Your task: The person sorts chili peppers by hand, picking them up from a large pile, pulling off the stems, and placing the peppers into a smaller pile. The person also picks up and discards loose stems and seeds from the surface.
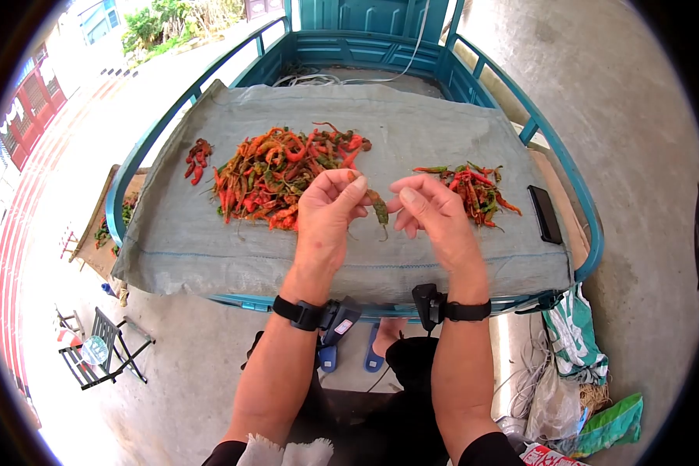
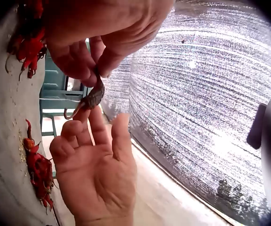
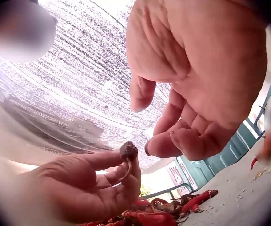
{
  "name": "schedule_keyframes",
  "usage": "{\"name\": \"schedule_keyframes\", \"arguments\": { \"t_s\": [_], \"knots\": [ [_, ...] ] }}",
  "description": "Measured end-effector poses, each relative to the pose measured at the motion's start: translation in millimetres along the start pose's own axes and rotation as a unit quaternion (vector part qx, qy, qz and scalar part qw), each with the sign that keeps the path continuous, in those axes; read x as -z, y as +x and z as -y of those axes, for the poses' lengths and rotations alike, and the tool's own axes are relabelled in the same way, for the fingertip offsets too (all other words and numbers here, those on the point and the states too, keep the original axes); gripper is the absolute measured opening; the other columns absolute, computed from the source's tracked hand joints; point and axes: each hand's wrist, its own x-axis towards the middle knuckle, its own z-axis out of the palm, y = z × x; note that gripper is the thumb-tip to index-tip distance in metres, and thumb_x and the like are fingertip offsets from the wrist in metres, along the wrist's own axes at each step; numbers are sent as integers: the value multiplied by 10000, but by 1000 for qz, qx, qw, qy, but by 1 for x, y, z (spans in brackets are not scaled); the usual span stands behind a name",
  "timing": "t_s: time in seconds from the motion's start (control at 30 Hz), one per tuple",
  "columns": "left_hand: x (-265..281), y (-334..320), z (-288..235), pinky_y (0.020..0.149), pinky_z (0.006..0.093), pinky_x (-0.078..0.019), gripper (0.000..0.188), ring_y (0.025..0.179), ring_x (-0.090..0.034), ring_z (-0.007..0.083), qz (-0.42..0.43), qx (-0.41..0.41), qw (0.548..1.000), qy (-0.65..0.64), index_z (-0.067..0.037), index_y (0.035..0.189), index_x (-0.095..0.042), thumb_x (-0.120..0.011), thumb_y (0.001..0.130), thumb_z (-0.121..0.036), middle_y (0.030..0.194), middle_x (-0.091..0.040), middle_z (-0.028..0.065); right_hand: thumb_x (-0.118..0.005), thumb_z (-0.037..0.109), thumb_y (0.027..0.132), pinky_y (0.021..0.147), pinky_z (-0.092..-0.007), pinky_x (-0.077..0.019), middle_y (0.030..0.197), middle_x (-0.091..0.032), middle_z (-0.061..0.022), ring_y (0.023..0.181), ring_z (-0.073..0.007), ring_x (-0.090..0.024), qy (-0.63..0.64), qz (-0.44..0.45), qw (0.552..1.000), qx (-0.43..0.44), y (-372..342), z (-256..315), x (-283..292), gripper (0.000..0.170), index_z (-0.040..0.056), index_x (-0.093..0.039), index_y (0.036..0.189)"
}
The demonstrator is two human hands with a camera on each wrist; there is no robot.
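Observation:
Between thumb and fingers, my left hand [image 1: 324, 217] pinches a shrivelled green-brown chili pepper [image 1: 379, 208]. The pepper's thin curved stem points away from the fingertips in the left wrist view. Just to the right, my right hand [image 1: 443, 221] has loosely bent fingers and holds nothing; its fingertips come close to the pepper. Both hands are above a grey cloth [image 1: 412, 268]. Behind the left hand lies a large heap of red, orange and dark chili peppers [image 1: 264, 171]. A smaller pile of red and green chilies [image 1: 474, 190] lies beyond the right hand.
A few red chilies [image 1: 198, 161] lie apart at the left. A black phone [image 1: 545, 213] rests near the cloth's right edge. The cloth covers a teal cart bed with a side rail [image 1: 555, 151]. A folding stool [image 1: 109, 349] stands lower left; bags [image 1: 575, 334] lie lower right.

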Motion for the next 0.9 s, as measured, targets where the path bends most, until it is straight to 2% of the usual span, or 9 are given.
{"name": "schedule_keyframes", "arguments": {
  "t_s": [0.07, 0.1, 0.2, 0.43, 0.63, 0.73, 0.87, 0.9],
  "knots": [
    [1, 0, 1, 696, 233, -530, 118, 825, -676, 89, -6, -7, 1000, 10, -91, 1048, -658, -754, 982, -114, 961, -712, -2, -752, 171, 979, 642, -234, -476, 939, -712, -32, 748, -84, -628, -23, 34, 999, -5, -1, 1, -10, 223, 26, -672, 1128],
    [0, -1, 0, 690, 231, -528, 120, 818, -677, 89, -11, -9, 1000, 11, -90, 1047, -658, -755, 981, -114, 956, -712, -1, -796, 124, 934, 656, -225, -482, 926, -689, -12, 757, -68, -613, -23, 46, 999, 1, 0, -1, -14, 247, 11, -662, 1108],
    [-2, -2, -3, 676, 230, -525, 143, 802, -679, 92, -20, -16, 1000, 14, -69, 1046, -654, -762, 978, -133, 930, -707, 3, -799, 67, 908, 664, -220, -489, 908, -683, -7, 761, -61, -608, -72, 33, 996, 37, 5, -13, -19, 229, 1, -656, 1075],
    [-1, -2, -9, 680, 241, -523, 166, 813, -693, 102, -21, -6, 1000, 8, -71, 1059, -659, -744, 1000, -200, 963, -723, 27, -732, 28, 926, 641, -230, -491, 874, -678, -2, 730, -59, -597, -60, 12, 998, 1, 5, -12, -21, 142, -3, -665, 1048],
    [-2, -3, -14, 677, 249, -521, 202, 846, -717, 125, -55, -5, 998, 20, -60, 1148, -685, -648, 1062, -239, 1044, -730, 55, -722, 50, 932, 614, -234, -480, 842, -672, 3, 700, -64, -592, -73, -46, 996, -22, 5, -12, -13, 129, -4, -679, 1041],
    [7, 0, -16, 681, 238, -517, 205, 879, -727, 130, -95, -35, 992, 78, -63, 1145, -686, -636, 1067, -246, 1066, -729, 53, -723, 68, 933, 599, -233, -471, 833, -670, 1, 683, -69, -587, -74, -92, 993, -28, 6, -14, 5, 125, 2, -679, 1029],
    [19, 8, -20, 672, 240, -532, 122, 793, -668, 103, -114, -146, 960, 210, -10, 1085, -670, -637, 1043, -120, 1001, -707, 38, -720, 75, 940, 582, -233, -470, 845, -682, -15, 682, -73, -589, -60, -181, 981, 18, 8, -24, 36, 122, 7, -681, 1033],
    [18, 11, -23, 696, 281, -548, 95, 786, -684, 154, -113, -181, 941, 262, -10, 1086, -669, -634, 1000, -29, 980, -705, 50, -719, 76, 943, 583, -233, -474, 851, -687, -17, 687, -74, -594, -57, -214, 975, 31, 7, -25, 42, 124, 4, -681, 1036]
  ]
}}
